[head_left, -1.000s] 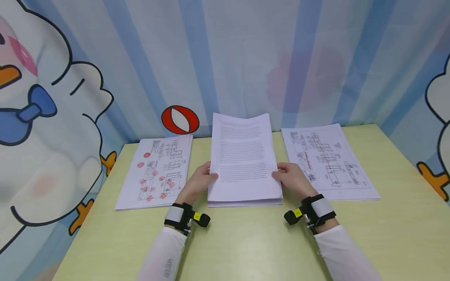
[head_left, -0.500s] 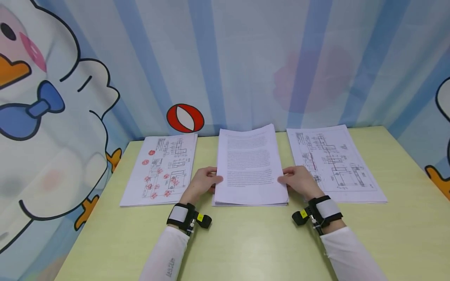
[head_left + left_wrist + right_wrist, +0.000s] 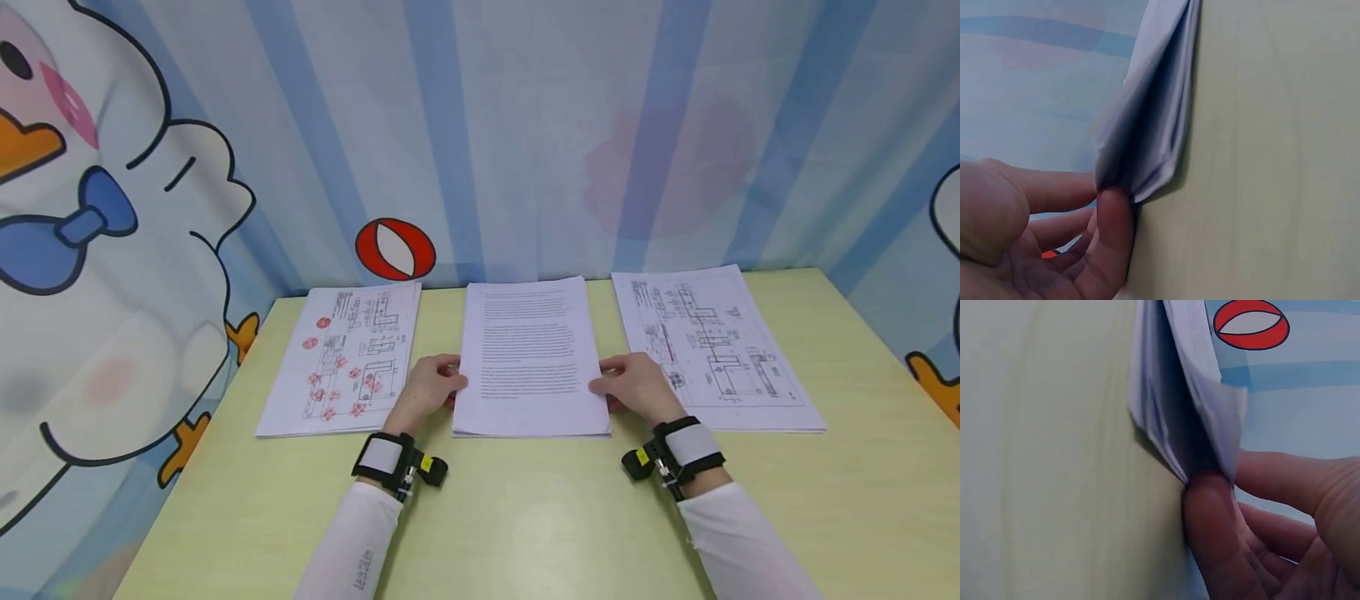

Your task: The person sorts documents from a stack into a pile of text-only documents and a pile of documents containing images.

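A stack of printed paper [image 3: 532, 358] lies in the middle of the table in the head view, text side up. My left hand [image 3: 433, 387] pinches its left edge, thumb on top and fingers at the side. On the opposite edge my right hand [image 3: 637, 387] pinches in the same way. Both wrist views reveal a gap along the edge: upper sheets [image 3: 1125, 125] are raised by the left hand, and upper sheets [image 3: 1219, 419] bend up between the right thumb and fingers. Lower sheets stay near the tabletop.
Left of the stack is a pile of drawings with red marks [image 3: 337, 358]. Another pile of line drawings [image 3: 712, 350] lies to the right. A striped curtain [image 3: 510, 142] with cartoon figures hangs behind the pale yellow table [image 3: 525, 517].
Both hands have lowered the upper sheets onto the stack; their raised, curved far edge now lies flatter and the bottom edges line up more closely. The head view has shifted slightly. Both side piles stay put.
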A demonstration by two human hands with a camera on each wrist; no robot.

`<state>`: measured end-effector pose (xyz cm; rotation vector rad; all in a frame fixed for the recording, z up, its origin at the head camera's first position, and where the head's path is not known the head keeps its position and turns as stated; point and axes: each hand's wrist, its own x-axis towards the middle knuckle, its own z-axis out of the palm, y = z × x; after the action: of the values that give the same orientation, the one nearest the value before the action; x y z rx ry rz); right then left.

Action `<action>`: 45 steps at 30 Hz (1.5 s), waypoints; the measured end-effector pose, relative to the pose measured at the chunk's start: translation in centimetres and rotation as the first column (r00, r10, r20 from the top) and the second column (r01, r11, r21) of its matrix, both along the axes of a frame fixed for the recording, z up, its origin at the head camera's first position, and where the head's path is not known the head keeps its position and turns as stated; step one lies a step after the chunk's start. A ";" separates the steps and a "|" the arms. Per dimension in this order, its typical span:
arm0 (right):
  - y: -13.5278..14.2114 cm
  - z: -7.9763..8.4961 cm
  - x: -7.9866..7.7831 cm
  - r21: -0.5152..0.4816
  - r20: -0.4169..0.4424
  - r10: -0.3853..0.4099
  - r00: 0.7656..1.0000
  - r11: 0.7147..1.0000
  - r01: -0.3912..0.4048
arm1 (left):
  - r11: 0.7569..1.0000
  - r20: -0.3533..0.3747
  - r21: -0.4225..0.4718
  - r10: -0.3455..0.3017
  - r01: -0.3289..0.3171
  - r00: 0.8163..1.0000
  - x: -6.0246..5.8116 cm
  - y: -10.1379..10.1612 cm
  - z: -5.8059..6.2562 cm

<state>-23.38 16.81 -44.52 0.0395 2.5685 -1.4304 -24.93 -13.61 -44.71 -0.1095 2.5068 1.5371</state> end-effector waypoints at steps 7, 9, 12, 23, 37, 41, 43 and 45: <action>-0.4 0.3 -0.1 0.117 -0.057 0.005 0.998 0.993 0.001 | 0.999 -0.013 -0.044 -0.018 0.018 1.000 0.1 -0.7 0.7; -0.6 0.5 -0.1 0.153 -0.098 0.005 0.995 0.988 0.010 | 0.999 -0.036 -0.048 -0.010 0.008 0.999 0.1 -1.1 1.1; -1.0 0.9 0.0 0.184 -0.168 -0.008 0.986 0.982 0.040 | 0.999 -0.079 -0.043 0.002 -0.006 0.997 0.1 -1.8 1.9; -4.5 2.6 0.8 -0.117 -0.366 -0.034 0.930 0.993 -0.010 | 0.995 -0.161 -0.089 0.035 -0.050 0.986 0.9 -5.4 3.8; -11.4 3.5 2.1 -0.392 -0.282 0.060 0.958 0.904 -0.172 | 0.843 -0.408 -0.478 0.037 -0.248 0.912 -4.6 -16.3 -3.9; -13.7 3.6 2.5 -0.463 -0.223 0.121 0.967 0.860 -0.214 | 0.831 -0.375 -0.512 0.012 -0.218 0.927 -3.1 -18.7 -3.2; -14.7 3.3 2.4 -0.461 -0.203 0.138 0.969 0.860 -0.219 | 0.824 -0.357 -0.522 0.023 -0.220 0.934 -2.6 -20.0 -3.3; -15.6 3.4 2.4 -0.447 -0.181 0.151 0.972 0.867 -0.218 | 0.817 -0.328 -0.534 0.039 -0.219 0.944 -2.1 -21.0 -3.1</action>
<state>-20.96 1.22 -41.15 -0.3830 2.1766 -1.9842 -27.04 -34.63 -47.81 -0.1415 3.1967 0.8350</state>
